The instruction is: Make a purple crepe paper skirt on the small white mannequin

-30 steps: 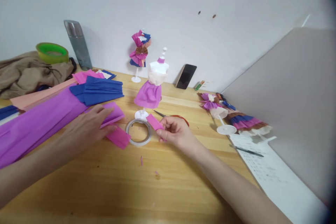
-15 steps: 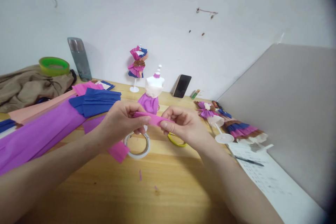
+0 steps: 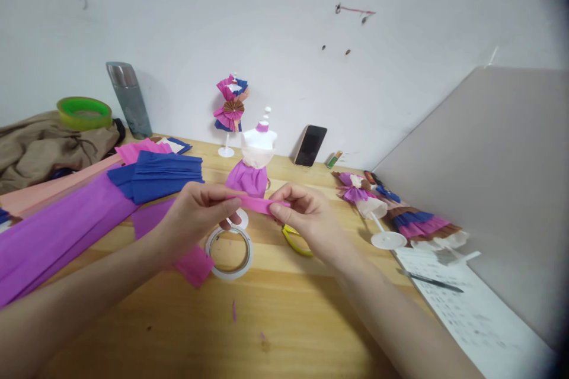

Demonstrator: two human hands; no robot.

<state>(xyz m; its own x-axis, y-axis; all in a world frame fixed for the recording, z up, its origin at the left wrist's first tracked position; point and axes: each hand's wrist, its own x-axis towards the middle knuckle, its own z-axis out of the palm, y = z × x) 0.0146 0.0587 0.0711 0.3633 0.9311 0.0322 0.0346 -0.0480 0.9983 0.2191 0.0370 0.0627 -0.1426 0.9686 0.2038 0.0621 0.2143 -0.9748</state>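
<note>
A narrow pink crepe paper strip [image 3: 256,204] stretches between my two hands above the table. My left hand [image 3: 208,206] pinches its left end between thumb and fingers. At the other end, my right hand [image 3: 302,207] pinches it the same way. Just behind the strip stands a small white mannequin [image 3: 259,141] with a purple paper skirt [image 3: 249,179] and a pink neckband. Below my left hand lies a roll of double-sided tape [image 3: 229,273]. Yellow-handled scissors [image 3: 296,241] are partly hidden under my right hand.
Purple crepe paper [image 3: 66,228] and folded blue paper [image 3: 166,176] spread over the left side. A dressed mannequin [image 3: 232,108], a phone [image 3: 311,145] and a bottle [image 3: 130,100] stand by the wall. On the right are paper dresses [image 3: 422,222], a pen [image 3: 435,282] and a written sheet [image 3: 471,314].
The view has shifted slightly. The pink strip now looks narrower and is held straighter between my hands, which keep their pinch on both ends.
</note>
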